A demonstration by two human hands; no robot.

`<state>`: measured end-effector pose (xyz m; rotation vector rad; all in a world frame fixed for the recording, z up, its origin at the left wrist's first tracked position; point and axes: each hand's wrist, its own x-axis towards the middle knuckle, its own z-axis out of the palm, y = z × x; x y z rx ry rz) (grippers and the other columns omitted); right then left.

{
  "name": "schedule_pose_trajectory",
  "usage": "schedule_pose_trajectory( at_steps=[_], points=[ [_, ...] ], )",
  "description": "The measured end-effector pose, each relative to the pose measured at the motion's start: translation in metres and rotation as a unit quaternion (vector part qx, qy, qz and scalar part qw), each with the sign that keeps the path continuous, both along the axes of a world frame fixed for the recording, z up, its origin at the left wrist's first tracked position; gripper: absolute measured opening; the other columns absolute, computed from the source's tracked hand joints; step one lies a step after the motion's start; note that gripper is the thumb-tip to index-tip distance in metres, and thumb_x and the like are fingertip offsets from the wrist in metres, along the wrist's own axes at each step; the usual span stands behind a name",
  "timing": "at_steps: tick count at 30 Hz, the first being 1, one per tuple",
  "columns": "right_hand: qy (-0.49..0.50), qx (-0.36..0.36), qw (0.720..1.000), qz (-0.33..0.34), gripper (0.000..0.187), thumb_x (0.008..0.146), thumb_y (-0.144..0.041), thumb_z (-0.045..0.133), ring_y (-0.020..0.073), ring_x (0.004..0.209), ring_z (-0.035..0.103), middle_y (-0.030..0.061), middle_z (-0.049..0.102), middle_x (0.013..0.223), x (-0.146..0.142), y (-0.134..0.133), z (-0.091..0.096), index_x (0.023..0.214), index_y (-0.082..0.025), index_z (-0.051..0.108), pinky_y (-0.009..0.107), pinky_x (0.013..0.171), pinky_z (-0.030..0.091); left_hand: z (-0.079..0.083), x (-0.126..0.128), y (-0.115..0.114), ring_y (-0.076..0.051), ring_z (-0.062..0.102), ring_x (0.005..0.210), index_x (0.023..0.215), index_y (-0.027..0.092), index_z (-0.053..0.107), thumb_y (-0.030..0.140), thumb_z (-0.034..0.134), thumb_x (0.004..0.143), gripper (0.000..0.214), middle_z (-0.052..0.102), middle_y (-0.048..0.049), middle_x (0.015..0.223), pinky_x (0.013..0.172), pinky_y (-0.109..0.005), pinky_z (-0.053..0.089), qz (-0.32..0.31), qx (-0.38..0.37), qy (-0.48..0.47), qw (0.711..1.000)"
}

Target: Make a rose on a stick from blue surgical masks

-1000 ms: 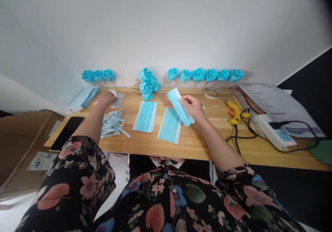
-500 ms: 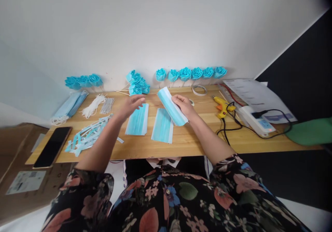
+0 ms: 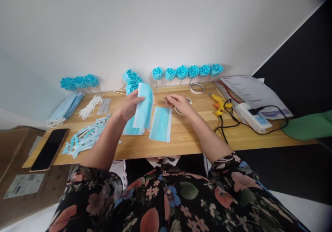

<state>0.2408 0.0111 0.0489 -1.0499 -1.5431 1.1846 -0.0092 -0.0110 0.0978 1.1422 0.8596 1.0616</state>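
My left hand (image 3: 129, 105) grips a stack of blue face mask sheets (image 3: 144, 111), thumb across the front, raised upright above the table. Partly behind it lies another pile of blue mask sheets (image 3: 129, 128). A second flat piece, a pleated blue mask sheet (image 3: 160, 124), lies just right of it. My right hand (image 3: 178, 103) is off the stack, its fingertips drawn together; whether something small is between them I cannot make out. Beneath that hand shows part of a tape roll (image 3: 188, 102).
Blue mask flowers (image 3: 182, 72) line the wall. On the left lie cut strips (image 3: 86, 135), white ear loops (image 3: 90, 106), nose wires (image 3: 104, 106), whole masks (image 3: 66, 107) and a phone (image 3: 49, 149). Rightward are a yellow glue gun (image 3: 220, 104), cords and a power strip (image 3: 255, 117).
The stack of mask sheets has passed from my right hand to my left and moved leftward, now upright. My right hand has let go and its fingers have drawn together.
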Motion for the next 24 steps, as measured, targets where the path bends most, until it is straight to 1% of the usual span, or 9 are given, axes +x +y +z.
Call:
schedule_pose_trajectory(
  at_steps=[2, 5, 8, 10, 13, 14, 16, 20, 24],
  points=[
    [-0.17, 0.064, 0.983, -0.013, 0.038, 0.094, -0.053, 0.058, 0.0208, 0.081, 0.069, 0.0066, 0.077, 0.092, 0.004, 0.0, 0.001, 0.099, -0.02, 0.076, 0.03, 0.07, 0.047, 0.009, -0.019, -0.002, -0.023, 0.073, 0.081, 0.115, 0.019, 0.071, 0.033, 0.085, 0.071, 0.049, 0.078, -0.0074, 0.097, 0.072, -0.032, 0.057, -0.006, 0.0, 0.026, 1.0],
    [-0.401, 0.116, 0.909, 0.004, 0.024, 0.097, -0.037, 0.061, 0.0246, 0.095, 0.072, 0.0064, 0.08, 0.104, 0.004, -0.005, 0.005, 0.107, -0.022, 0.077, 0.032, 0.076, 0.046, 0.01, -0.04, -0.007, -0.021, 0.072, 0.082, 0.12, 0.018, 0.068, 0.032, 0.081, 0.074, 0.05, 0.076, -0.0049, 0.094, 0.075, -0.03, 0.057, -0.026, -0.015, 0.051, 0.998],
    [-0.508, 0.138, 0.849, 0.041, 0.025, 0.093, -0.034, 0.07, 0.0284, 0.109, 0.07, 0.0098, 0.077, 0.119, 0.0, -0.009, 0.006, 0.114, -0.022, 0.075, 0.035, 0.084, 0.047, -0.004, -0.053, -0.009, -0.022, 0.07, 0.084, 0.13, 0.017, 0.063, 0.035, 0.076, 0.075, 0.059, 0.074, -0.0048, 0.093, 0.078, -0.033, 0.057, -0.003, -0.027, 0.118, 0.993],
    [-0.533, 0.147, 0.832, 0.048, 0.024, 0.091, -0.032, 0.074, 0.0291, 0.113, 0.069, 0.011, 0.076, 0.121, -0.003, -0.009, 0.005, 0.112, -0.02, 0.074, 0.038, 0.09, 0.047, -0.018, -0.06, -0.006, -0.024, 0.069, 0.082, 0.137, 0.015, 0.06, 0.032, 0.071, 0.075, 0.065, 0.073, -0.0051, 0.09, 0.08, -0.037, 0.056, 0.053, -0.016, 0.253, 0.966],
    [-0.533, 0.131, 0.835, 0.045, 0.015, 0.09, -0.03, 0.075, 0.0272, 0.105, 0.07, 0.0094, 0.078, 0.113, -0.004, -0.007, 0.002, 0.101, -0.02, 0.074, 0.039, 0.09, 0.046, -0.037, -0.067, 0.001, -0.029, 0.069, 0.091, 0.146, 0.013, 0.054, 0.024, 0.06, 0.075, 0.072, 0.072, -0.007, 0.093, 0.09, -0.044, 0.054, 0.145, 0.061, 0.481, 0.863],
    [-0.528, 0.128, 0.838, 0.046, 0.013, 0.089, -0.03, 0.076, 0.0269, 0.103, 0.07, 0.0089, 0.078, 0.11, -0.004, -0.006, 0.001, 0.097, -0.02, 0.074, 0.039, 0.089, 0.046, -0.041, -0.069, 0.003, -0.03, 0.069, 0.096, 0.149, 0.013, 0.052, 0.023, 0.058, 0.076, 0.073, 0.073, -0.0083, 0.096, 0.094, -0.045, 0.053, 0.159, 0.085, 0.523, 0.833],
    [-0.512, 0.139, 0.846, 0.052, 0.009, 0.087, -0.028, 0.077, 0.0268, 0.103, 0.069, 0.0082, 0.078, 0.107, -0.003, -0.004, -0.001, 0.092, -0.021, 0.073, 0.037, 0.086, 0.045, -0.046, -0.07, 0.005, -0.033, 0.068, 0.103, 0.153, 0.012, 0.047, 0.023, 0.054, 0.079, 0.075, 0.073, -0.0112, 0.103, 0.098, -0.047, 0.051, 0.165, 0.109, 0.574, 0.794],
    [-0.443, 0.145, 0.883, 0.048, 0.005, 0.088, -0.024, 0.073, 0.0232, 0.095, 0.07, 0.005, 0.078, 0.102, -0.001, -0.003, -0.003, 0.093, -0.022, 0.07, 0.033, 0.08, 0.043, -0.046, -0.068, 0.004, -0.034, 0.069, 0.099, 0.16, 0.013, 0.037, 0.022, 0.051, 0.081, 0.081, 0.073, -0.0129, 0.103, 0.092, -0.045, 0.052, 0.131, 0.11, 0.631, 0.757],
    [-0.392, 0.12, 0.911, 0.04, 0.017, 0.089, -0.022, 0.068, 0.0216, 0.092, 0.07, 0.003, 0.078, 0.106, -0.002, -0.003, -0.007, 0.105, -0.024, 0.069, 0.031, 0.078, 0.044, -0.046, -0.071, 0.003, -0.031, 0.068, 0.089, 0.162, 0.014, 0.033, 0.025, 0.051, 0.082, 0.083, 0.07, -0.0089, 0.088, 0.085, -0.041, 0.052, 0.08, 0.109, 0.649, 0.749]
  ],
)
